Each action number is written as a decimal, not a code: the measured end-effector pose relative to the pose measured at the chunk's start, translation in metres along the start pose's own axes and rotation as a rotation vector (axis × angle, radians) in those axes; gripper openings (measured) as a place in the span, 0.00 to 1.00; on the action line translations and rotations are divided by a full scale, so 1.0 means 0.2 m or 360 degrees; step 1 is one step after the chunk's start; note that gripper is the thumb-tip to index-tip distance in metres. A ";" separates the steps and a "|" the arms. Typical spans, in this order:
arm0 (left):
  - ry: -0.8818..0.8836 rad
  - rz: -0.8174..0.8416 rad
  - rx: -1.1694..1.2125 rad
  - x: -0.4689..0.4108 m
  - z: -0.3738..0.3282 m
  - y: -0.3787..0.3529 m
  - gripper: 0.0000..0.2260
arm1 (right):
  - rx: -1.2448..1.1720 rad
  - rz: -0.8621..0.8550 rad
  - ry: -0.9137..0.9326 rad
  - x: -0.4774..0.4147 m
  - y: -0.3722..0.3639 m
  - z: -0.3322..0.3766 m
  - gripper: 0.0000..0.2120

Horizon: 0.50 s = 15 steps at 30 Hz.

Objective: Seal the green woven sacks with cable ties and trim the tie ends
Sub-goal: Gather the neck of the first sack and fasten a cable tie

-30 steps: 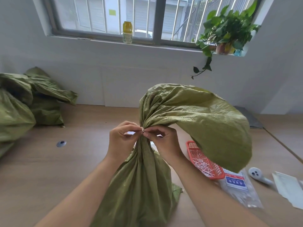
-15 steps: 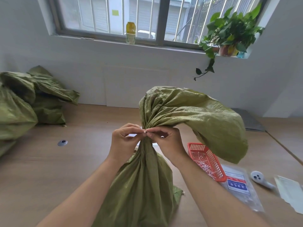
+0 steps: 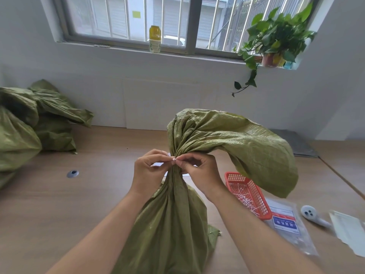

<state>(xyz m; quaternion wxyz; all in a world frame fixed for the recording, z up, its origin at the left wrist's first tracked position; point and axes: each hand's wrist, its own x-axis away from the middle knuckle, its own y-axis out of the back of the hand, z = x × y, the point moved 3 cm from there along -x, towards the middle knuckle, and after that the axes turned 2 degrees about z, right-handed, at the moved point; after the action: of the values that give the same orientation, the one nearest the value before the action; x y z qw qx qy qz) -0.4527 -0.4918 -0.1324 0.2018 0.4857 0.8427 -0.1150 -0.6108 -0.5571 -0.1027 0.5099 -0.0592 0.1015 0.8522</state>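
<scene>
Standing upright at the near middle of the bench (image 3: 59, 204), the green woven sack (image 3: 173, 224) was gathered into a tight neck, and its loose top flopped over to the right. Both hands met at that neck. The left hand (image 3: 148, 171) and the right hand (image 3: 199, 173) each pinched, thumb against forefinger, a small white piece that I took to be the cable tie (image 3: 174, 159). Fingers and folds hid how far it ran round the neck.

The step in hand looked like feeding the tail through the head and cinching it. To do that well, the band ought to sit below the bunched folds with no pleat escaping. One hand should hold the head against the cloth while the other draws the tail straight out, not at an angle, until the neck stops giving. Trimming was not yet done.

Just right of the sack lay a red basket (image 3: 237, 177) holding thin white strips, then a clear labelled packet (image 3: 286, 224) and a white tool (image 3: 310, 213). Well apart, on the left of the bench, more green sacks (image 3: 23, 135) were piled.
</scene>
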 end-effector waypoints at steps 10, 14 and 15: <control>-0.0093 -0.0055 -0.0083 0.00 0.00 -0.02 0.13 | 0.0040 0.0028 -0.0106 -0.02 0.01 0.00 0.07; -0.0076 -0.0091 -0.0099 0.00 0.01 -0.02 0.14 | 0.0021 0.0041 -0.0141 -0.03 0.02 0.00 0.08; -0.0066 -0.0087 -0.0108 0.00 0.01 -0.02 0.13 | 0.0013 0.0045 -0.0156 -0.03 0.02 0.00 0.08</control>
<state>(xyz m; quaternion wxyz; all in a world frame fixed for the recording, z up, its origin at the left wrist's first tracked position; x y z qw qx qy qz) -0.4567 -0.4943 -0.1349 0.2324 0.4529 0.8547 -0.1017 -0.6110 -0.5630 -0.1012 0.5023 -0.0140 0.0808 0.8608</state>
